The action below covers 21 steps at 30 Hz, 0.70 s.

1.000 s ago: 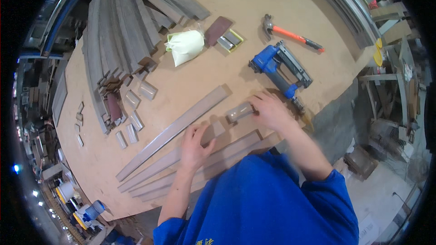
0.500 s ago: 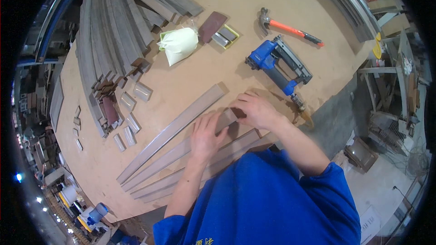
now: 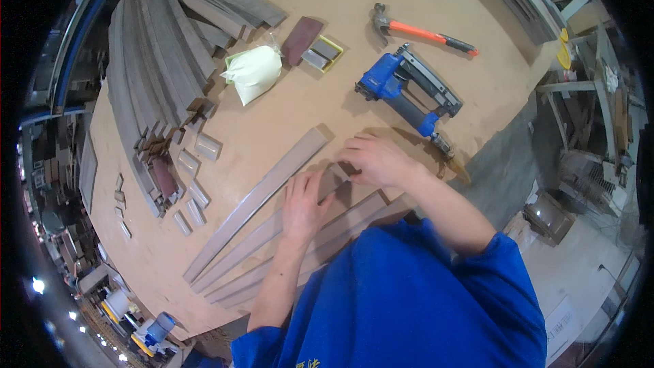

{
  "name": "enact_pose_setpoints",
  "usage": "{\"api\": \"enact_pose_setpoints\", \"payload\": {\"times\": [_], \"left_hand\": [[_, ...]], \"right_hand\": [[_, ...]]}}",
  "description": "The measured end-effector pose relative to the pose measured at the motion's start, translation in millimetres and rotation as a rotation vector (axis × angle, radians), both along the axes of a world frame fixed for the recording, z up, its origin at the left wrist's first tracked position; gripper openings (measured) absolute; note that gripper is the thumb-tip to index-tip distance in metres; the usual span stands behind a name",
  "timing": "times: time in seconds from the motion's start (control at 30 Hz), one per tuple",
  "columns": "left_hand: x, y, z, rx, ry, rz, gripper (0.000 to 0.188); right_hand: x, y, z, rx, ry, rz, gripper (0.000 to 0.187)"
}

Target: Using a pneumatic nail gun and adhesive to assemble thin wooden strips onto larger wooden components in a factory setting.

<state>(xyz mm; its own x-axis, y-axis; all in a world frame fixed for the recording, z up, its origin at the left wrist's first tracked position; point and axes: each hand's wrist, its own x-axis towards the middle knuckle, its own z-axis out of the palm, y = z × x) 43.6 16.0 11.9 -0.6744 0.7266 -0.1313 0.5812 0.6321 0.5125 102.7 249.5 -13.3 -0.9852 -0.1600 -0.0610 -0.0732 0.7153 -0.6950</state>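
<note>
Several slightly curved grey-brown wooden strips lie side by side on the table before me. My left hand (image 3: 304, 203) grips one wooden strip (image 3: 266, 235) near its upper part, thumb on one side and fingers on the other. At the far end of that same strip, my right hand (image 3: 376, 159) has its fingers curled round the tip; the underside of the grip is hidden. Another strip (image 3: 255, 201) lies loose to the left. More strips (image 3: 340, 225) lie nearer my body, partly behind my left forearm.
Beyond my right hand rest a blue air nail gun (image 3: 409, 95) with its hose fitting and an orange-handled claw hammer (image 3: 422, 33). A pale bag (image 3: 253, 71), a maroon sanding sheet (image 3: 300, 39) and a small yellow box (image 3: 321, 54) sit farther back. Stacked strips (image 3: 160, 61) and small blocks (image 3: 189, 161) occupy the left.
My view has shifted slightly, so the tools and stacks sit a little differently in it. Both hands stay on the same strip, almost unmoved.
</note>
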Motion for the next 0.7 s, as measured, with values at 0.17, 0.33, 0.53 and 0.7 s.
{"api": "enact_pose_setpoints", "payload": {"times": [0.17, 0.33, 0.53, 0.7], "left_hand": [[-6.0, 7.5, -4.6, 0.018, 0.060, 0.015, 0.055], [-10.8, 12.7, -4.9, 0.002, 0.085, 0.002, 0.055], [-11.3, 14.9, -4.5, 0.002, 0.092, -0.002, 0.055], [-10.5, 15.6, -3.0, -0.003, 0.109, -0.003, 0.054]], "right_hand": [[-12.2, 0.2, 7.5, 0.090, -0.094, 0.008, 0.051], [-12.8, 5.7, 1.6, 0.060, -0.026, -0.002, 0.052], [-14.4, 8.7, -2.6, 0.044, -0.023, 0.027, 0.056], [-12.9, 8.8, -0.3, 0.054, -0.002, 0.026, 0.055]]}}
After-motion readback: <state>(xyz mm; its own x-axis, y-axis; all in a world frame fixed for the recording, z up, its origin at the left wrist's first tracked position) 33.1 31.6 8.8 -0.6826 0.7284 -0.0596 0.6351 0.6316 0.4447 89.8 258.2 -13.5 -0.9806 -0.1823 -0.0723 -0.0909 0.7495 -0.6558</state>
